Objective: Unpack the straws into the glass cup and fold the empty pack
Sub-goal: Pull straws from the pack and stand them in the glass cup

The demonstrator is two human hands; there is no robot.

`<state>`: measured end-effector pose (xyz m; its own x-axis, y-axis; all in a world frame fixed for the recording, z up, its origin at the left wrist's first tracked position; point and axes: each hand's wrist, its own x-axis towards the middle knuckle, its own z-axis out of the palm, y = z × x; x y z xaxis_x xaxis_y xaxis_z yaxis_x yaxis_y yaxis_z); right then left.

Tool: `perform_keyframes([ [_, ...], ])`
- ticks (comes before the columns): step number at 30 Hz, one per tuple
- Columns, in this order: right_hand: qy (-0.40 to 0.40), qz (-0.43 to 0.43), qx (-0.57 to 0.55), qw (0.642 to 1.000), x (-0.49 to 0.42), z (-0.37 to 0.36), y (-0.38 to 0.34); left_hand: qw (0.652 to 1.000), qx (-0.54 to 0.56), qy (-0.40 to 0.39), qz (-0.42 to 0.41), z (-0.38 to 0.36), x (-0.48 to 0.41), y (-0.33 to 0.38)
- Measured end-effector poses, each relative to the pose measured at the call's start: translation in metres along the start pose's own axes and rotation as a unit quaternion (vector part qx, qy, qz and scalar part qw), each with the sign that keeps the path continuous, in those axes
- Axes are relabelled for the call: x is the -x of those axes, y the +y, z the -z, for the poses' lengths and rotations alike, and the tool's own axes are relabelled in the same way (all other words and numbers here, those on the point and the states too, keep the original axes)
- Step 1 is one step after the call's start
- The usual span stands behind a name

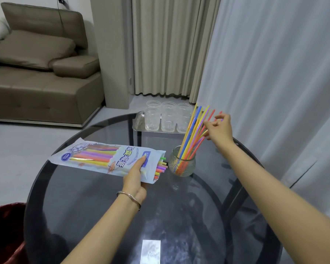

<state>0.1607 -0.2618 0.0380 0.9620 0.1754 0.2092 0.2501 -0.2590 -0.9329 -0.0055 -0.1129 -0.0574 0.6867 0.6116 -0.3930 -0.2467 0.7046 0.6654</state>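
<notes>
Glass table (84,191) | glass cup (181,165): leaning straws (191,134) | pack (95,159): more inside

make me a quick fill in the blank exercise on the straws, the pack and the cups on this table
1. The right hand holds the upper ends of long coloured straws that stand in the textured clear glass cup, leaning to the ____.
2. The left hand grips the white printed plastic pack, from whose open end more ____ stick out.
3. Behind the cup, ____ clear tumblers sit on a metal tray.

Missing words: right; straws; six
</notes>
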Motion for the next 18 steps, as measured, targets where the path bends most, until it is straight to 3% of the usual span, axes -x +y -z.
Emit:
perform_keyframes([
  [2, 0.010, -0.002, -0.036, 0.999, 0.024, 0.000, 0.001, 1.000, -0.010, -0.001, 0.001, -0.001, 0.003, 0.000],
  [6, -0.086, -0.047, -0.097, 0.990, 0.094, -0.028, 0.010, 1.000, -0.006, -0.004, -0.005, -0.001, 0.016, -0.003],
  [10, -0.145, -0.021, -0.068, 0.987, 0.137, -0.059, 0.023, 0.999, 0.019, -0.031, -0.013, -0.003, 0.033, -0.003],
  [18, -0.086, 0.029, -0.132, 0.987, 0.154, -0.071, 0.027, 0.996, 0.033, -0.073, 0.032, -0.003, 0.043, -0.007],
])
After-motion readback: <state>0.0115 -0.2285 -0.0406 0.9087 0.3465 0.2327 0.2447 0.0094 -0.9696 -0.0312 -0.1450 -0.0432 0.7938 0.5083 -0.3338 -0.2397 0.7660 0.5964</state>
